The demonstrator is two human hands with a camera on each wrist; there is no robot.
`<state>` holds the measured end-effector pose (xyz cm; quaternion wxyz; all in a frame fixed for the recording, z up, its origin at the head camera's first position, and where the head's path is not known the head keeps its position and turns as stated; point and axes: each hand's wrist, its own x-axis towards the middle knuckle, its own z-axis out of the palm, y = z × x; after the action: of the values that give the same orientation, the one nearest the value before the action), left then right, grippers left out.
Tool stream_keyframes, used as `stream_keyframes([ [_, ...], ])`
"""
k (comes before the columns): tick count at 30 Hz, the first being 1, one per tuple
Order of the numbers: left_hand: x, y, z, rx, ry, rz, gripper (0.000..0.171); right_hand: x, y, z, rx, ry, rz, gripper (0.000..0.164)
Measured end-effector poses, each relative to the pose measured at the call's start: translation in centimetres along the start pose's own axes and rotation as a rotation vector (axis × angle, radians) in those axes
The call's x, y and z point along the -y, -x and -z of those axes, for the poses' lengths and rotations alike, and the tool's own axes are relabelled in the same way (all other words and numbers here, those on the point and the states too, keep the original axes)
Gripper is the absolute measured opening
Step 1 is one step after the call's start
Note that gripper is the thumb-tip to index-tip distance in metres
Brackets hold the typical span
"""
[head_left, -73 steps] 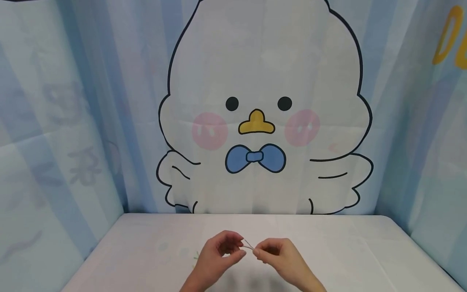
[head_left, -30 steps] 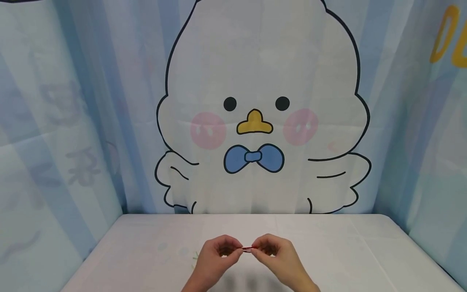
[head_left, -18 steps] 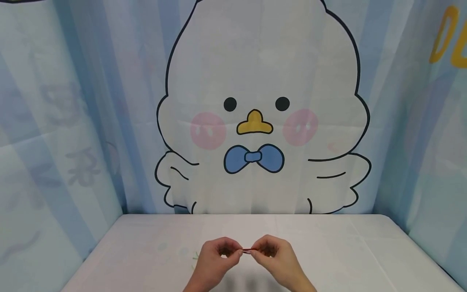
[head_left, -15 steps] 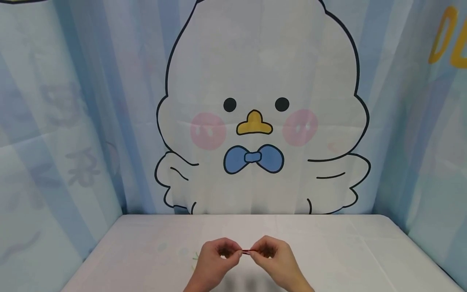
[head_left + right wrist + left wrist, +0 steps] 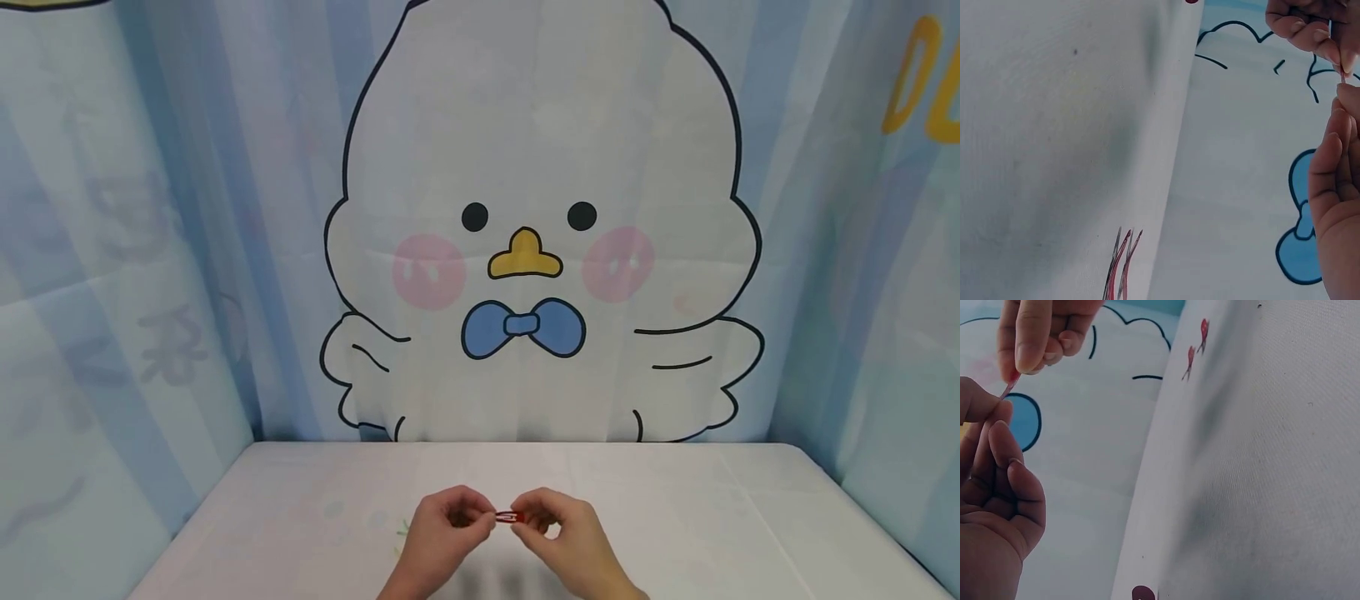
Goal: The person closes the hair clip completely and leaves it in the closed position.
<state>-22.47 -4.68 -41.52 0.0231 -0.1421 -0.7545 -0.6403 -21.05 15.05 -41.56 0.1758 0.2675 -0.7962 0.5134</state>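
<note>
A small red snap hair clip (image 5: 509, 517) is held between both hands above the table, its flat, slotted face showing in the head view. My left hand (image 5: 447, 533) pinches its left end between thumb and fingers. At the other end, my right hand (image 5: 566, 533) has thumb and fingers around the red tip. From the left wrist, the clip (image 5: 1010, 385) appears as a thin strip between the left hand (image 5: 1000, 481) and the right hand (image 5: 1044, 334). In the right wrist view the fingers hide most of it.
More red clips (image 5: 1204, 330) with splayed metal legs lie on the white table (image 5: 330, 492). Some clips (image 5: 1124, 265) lie close together in the right wrist view. A dark red piece (image 5: 1143, 592) sits near the table edge. A printed curtain (image 5: 525, 392) stands behind.
Earlier the clip's thin parts stood spread apart near the right fingers. Both hands then came to its ends. Now its parts lie together, its flat face is turned up, and the right fingers have parted slightly.
</note>
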Motion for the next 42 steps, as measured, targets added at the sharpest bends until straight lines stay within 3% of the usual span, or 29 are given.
stream_keyframes([
  [9,0.1,0.0,0.0,0.023,0.023,0.049,0.010,-0.6,0.0,0.0,-0.032,0.097,0.251,0.025],
  [15,0.1,0.1,0.5,0.073,0.006,0.019,0.013,-0.5,-0.2,0.3,-0.039,0.111,0.287,0.024],
  [22,0.5,0.1,1.3,0.097,-0.043,0.016,0.015,-0.5,-0.3,0.8,-0.016,0.128,0.243,0.024],
  [28,0.9,0.1,2.5,0.078,-0.107,0.029,0.019,-0.3,-0.2,1.7,0.032,0.159,0.064,0.017],
  [36,1.7,0.5,4.5,0.077,-0.104,0.039,0.024,-1.4,0.5,2.7,-0.014,0.193,0.137,0.025],
  [42,2.4,0.9,5.8,0.057,-0.120,0.051,0.025,-1.2,0.9,3.7,0.047,0.165,-0.034,0.017],
])
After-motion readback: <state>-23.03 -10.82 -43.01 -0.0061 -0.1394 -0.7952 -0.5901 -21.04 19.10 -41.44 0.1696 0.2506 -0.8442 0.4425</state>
